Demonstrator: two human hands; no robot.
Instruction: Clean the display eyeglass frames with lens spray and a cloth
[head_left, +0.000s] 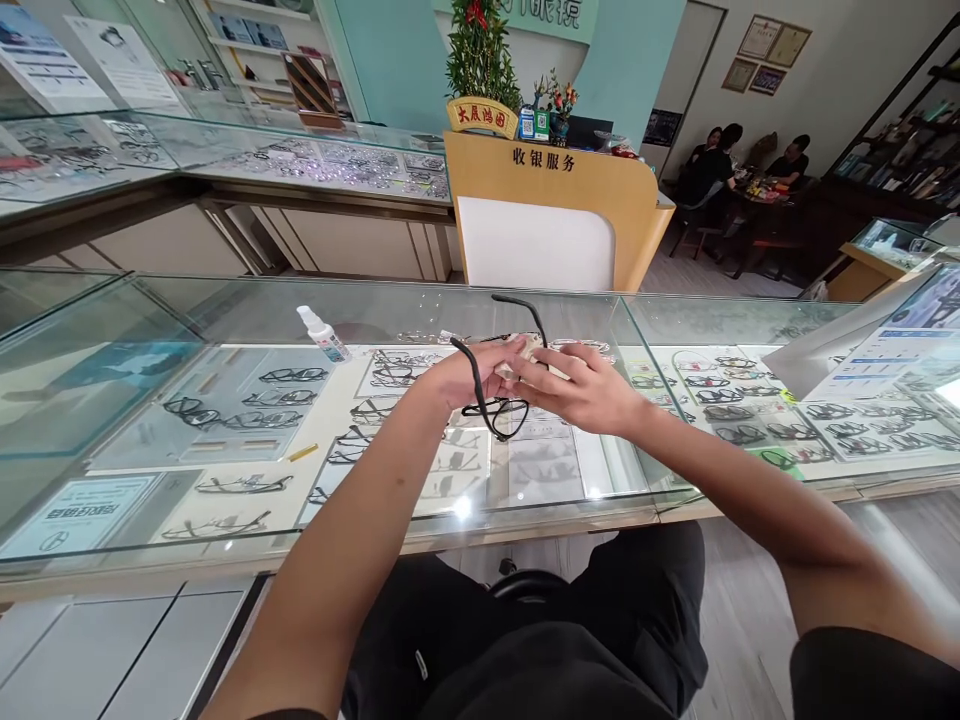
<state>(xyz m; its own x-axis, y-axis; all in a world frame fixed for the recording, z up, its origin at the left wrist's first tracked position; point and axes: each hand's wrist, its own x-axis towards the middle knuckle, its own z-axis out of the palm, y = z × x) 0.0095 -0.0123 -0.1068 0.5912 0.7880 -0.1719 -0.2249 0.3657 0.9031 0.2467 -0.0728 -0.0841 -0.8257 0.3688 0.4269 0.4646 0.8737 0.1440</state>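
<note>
Above the glass counter, my left hand (480, 372) is closed on a pair of black-framed eyeglasses (477, 380). One temple curves down across the outside of that hand, and the other sticks up beyond the fingers. A pale, crumpled cloth (529, 348) sits between both hands at the frame. With bent fingers, my right hand (581, 388) presses the cloth against the glasses from the right. The lenses are mostly hidden by the fingers and cloth. To the left, a white spray bottle (324, 335) stands on the counter top.
Below the glass of the counter (442, 525) lie rows of eyeglass frames (283, 398). A calendar (885, 345) stands on the right. Beyond are a wooden cashier desk (559, 185), more display cases (337, 165) and several people (709, 175) seated at a table.
</note>
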